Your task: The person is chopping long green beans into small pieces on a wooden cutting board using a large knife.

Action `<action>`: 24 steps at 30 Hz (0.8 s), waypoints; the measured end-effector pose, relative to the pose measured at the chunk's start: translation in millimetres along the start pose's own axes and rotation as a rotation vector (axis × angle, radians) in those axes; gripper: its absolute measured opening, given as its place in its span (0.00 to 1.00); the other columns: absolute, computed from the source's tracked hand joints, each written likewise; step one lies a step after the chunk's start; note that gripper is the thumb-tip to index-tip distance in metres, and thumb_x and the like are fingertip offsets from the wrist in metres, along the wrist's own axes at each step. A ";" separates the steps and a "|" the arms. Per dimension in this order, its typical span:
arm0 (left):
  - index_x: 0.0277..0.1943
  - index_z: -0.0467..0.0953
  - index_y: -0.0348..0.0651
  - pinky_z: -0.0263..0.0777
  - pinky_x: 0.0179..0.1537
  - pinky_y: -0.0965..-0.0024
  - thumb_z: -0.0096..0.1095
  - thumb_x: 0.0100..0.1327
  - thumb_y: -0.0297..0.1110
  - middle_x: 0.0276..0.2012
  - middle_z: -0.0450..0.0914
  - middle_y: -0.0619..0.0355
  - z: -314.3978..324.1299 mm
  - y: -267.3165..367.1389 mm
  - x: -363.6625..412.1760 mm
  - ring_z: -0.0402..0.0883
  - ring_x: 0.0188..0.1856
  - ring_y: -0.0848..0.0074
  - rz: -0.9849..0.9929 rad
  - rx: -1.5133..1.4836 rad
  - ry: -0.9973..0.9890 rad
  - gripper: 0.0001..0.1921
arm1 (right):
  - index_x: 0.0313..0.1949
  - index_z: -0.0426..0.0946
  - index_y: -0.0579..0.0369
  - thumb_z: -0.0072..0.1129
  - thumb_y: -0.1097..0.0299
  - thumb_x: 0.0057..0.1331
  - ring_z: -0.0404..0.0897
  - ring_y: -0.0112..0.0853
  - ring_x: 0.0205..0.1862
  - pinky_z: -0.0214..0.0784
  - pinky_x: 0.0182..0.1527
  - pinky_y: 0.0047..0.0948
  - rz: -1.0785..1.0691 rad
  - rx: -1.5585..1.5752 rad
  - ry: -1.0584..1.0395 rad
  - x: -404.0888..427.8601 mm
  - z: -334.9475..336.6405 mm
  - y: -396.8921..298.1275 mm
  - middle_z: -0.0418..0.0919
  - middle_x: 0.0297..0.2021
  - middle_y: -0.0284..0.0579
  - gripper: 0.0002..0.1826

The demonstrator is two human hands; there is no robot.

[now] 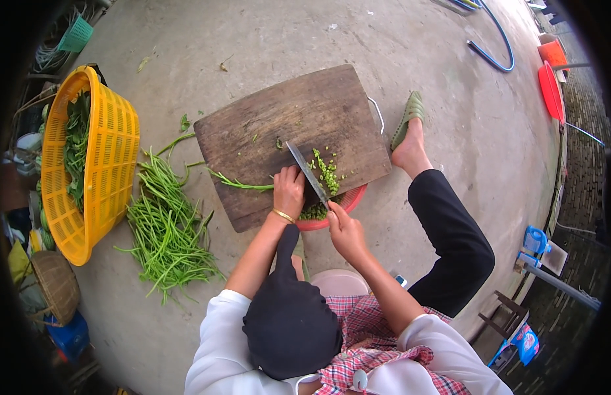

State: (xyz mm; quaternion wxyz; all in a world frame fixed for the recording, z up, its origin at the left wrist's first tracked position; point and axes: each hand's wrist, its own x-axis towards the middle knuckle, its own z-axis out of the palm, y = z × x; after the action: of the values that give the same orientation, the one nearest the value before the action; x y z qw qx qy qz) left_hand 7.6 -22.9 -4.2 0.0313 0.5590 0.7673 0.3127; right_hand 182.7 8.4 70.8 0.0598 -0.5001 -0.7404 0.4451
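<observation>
A worn wooden chopping board (290, 123) lies before me. My left hand (289, 190), with a gold bangle at its wrist, holds a few green stems (241, 184) down on it. In my right hand (346, 232) is the handle of a kitchen knife (308, 173); the blade stands just right of my left fingers. Small chopped green pieces (327, 172) lie on the board right of the blade. A red plastic basin (354, 198), partly under the board's near edge, holds more chopped greens (312, 212). A heap of long green stems (172, 227) lies on the floor at the left.
A yellow plastic basket (110, 163) with leafy greens (77, 148) stands tilted at the left, near a woven basket (56, 286). A pink stool (339, 283) is close to me. A blue hose (502, 39) lies at the upper right, a red basin (550, 93) at the far right.
</observation>
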 end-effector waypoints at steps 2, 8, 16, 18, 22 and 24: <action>0.47 0.80 0.35 0.66 0.45 0.61 0.56 0.53 0.23 0.41 0.76 0.51 3.2 3.7 2.1 0.74 0.45 0.60 -0.014 0.024 -0.018 0.17 | 0.55 0.77 0.56 0.52 0.61 0.71 0.83 0.54 0.34 0.74 0.37 0.43 0.009 0.121 0.041 9.8 6.6 6.1 0.81 0.30 0.61 0.18; 0.46 0.79 0.35 0.68 0.45 0.62 0.55 0.53 0.21 0.41 0.76 0.50 3.8 -2.0 -2.9 0.74 0.44 0.59 -0.026 -0.028 0.027 0.16 | 0.57 0.76 0.56 0.52 0.63 0.72 0.77 0.27 0.23 0.70 0.29 0.33 -0.017 0.181 0.040 -11.6 9.9 20.2 0.74 0.19 0.49 0.18; 0.42 0.79 0.37 0.68 0.45 0.57 0.61 0.45 0.20 0.41 0.75 0.48 -7.8 6.5 2.2 0.73 0.44 0.55 -0.034 0.043 -0.041 0.18 | 0.57 0.74 0.56 0.50 0.60 0.71 0.82 0.52 0.32 0.74 0.36 0.44 -0.035 0.036 0.025 10.9 13.2 3.5 0.82 0.29 0.57 0.20; 0.44 0.80 0.40 0.70 0.45 0.57 0.60 0.47 0.21 0.38 0.74 0.50 -15.6 11.4 4.7 0.74 0.44 0.56 -0.083 0.159 -0.178 0.18 | 0.58 0.74 0.55 0.50 0.59 0.72 0.83 0.49 0.29 0.74 0.34 0.42 -0.071 0.122 0.058 14.7 15.6 9.7 0.82 0.28 0.55 0.20; 0.46 0.81 0.40 0.72 0.43 0.60 0.55 0.55 0.25 0.35 0.75 0.53 -9.9 4.2 2.2 0.76 0.42 0.61 -0.045 0.155 -0.136 0.16 | 0.62 0.71 0.57 0.47 0.59 0.75 0.71 0.21 0.20 0.65 0.24 0.24 0.183 0.467 -0.150 23.5 4.9 5.7 0.78 0.24 0.38 0.22; 0.46 0.80 0.40 0.71 0.43 0.60 0.56 0.53 0.24 0.35 0.75 0.52 -6.0 3.6 0.7 0.76 0.42 0.60 -0.062 0.133 -0.122 0.16 | 0.59 0.73 0.60 0.44 0.58 0.77 0.68 0.18 0.19 0.59 0.20 0.21 0.193 0.544 -0.133 21.2 3.1 3.2 0.74 0.21 0.34 0.21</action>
State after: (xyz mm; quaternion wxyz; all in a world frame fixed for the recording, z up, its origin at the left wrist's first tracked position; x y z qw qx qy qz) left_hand 8.0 -24.4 2.7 0.0504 0.5540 0.7999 0.2251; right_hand 172.8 23.7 59.1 0.1005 -0.5036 -0.5451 0.6627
